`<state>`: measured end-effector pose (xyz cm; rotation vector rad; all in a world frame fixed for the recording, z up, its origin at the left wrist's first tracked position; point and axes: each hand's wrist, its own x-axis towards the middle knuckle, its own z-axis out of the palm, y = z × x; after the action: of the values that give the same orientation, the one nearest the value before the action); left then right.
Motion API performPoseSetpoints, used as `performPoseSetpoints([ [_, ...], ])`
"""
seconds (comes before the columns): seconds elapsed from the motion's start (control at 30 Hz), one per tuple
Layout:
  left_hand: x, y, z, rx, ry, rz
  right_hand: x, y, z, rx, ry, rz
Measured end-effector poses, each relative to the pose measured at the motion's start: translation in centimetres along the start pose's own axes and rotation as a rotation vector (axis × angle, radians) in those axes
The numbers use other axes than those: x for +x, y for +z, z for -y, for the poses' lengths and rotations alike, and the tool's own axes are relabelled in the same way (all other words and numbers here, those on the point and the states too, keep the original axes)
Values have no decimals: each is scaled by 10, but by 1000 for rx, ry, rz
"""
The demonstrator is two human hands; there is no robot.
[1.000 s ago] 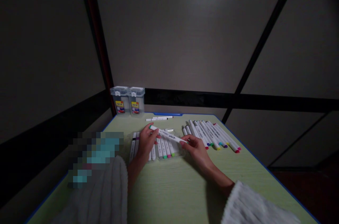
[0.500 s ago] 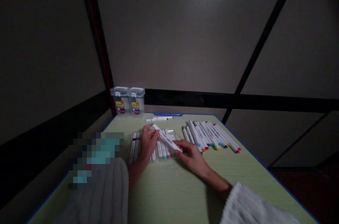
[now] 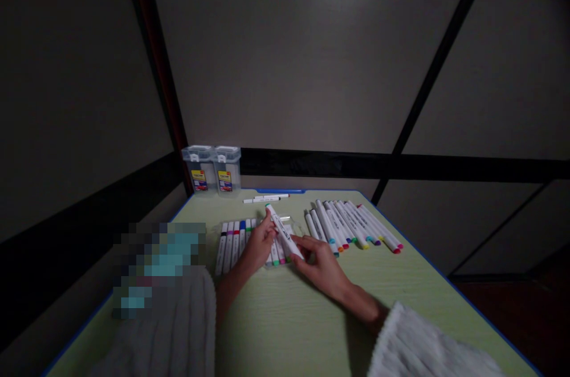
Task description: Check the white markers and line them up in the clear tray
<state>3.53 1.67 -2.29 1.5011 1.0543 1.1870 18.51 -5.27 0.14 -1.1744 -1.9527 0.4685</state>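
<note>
A white marker (image 3: 284, 231) with a green upper end is held tilted between my two hands. My left hand (image 3: 259, 240) pinches its upper part, and my right hand (image 3: 319, 259) grips the lower end between thumb and fingers. Beneath them on the table lies a clear plastic tray (image 3: 270, 266) with a row of white markers (image 3: 229, 249) in it, several showing coloured bands. Part of that row is hidden by my left hand. To the right, a loose group of white markers (image 3: 351, 224) with coloured ends lies slanted side by side.
Two clear lidded boxes (image 3: 228, 172) with yellow labels stand at the far left corner. Two markers (image 3: 262, 199) lie near the back of the green, blue-edged table (image 3: 285, 320). A pixelated patch (image 3: 167, 258) covers something at left. Walls rise behind and to the left.
The held marker has turned steeper, and its green end has shifted right. My left hand has moved right, uncovering more coloured bands in the tray's row. My right hand stays nearly in place.
</note>
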Motion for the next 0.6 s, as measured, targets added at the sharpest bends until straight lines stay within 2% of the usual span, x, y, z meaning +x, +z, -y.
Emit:
performPoseSetpoints([
  [0.17, 3, -4, 1, 157, 56, 24, -3, 0, 0, -39, -14, -11],
  [0.4, 0, -2, 0, 356, 157, 140, -2, 3, -6, -68, 38, -41],
  [0.6, 0, -1, 1, 608, 182, 148, -2, 8, -9, -193, 4, -17],
])
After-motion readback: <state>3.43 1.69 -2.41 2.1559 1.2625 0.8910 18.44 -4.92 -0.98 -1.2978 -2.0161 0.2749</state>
